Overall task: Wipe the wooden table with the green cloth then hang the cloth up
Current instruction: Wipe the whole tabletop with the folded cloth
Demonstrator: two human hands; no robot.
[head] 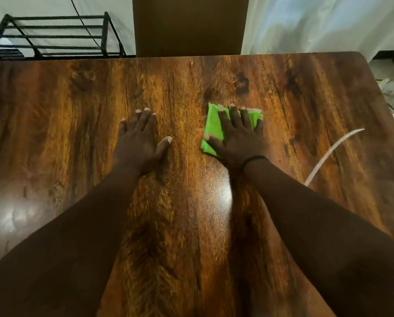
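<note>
The right hand (237, 138) presses spread fingers flat on the green cloth (212, 124); the left hand (137, 138) lies open-palmed on the glossy wooden table (54, 110).

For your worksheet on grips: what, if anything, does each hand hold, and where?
Nothing is gripped. The right hand lies flat on the middle of the cloth, pressing it to the table. The left hand rests bare.

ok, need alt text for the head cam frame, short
Seen from above, a person's right hand presses a folded green cloth flat on a glossy wooden table, while the left hand rests palm-down beside it. Beyond the far edge stand a black metal rack and a brown chair back.
</note>
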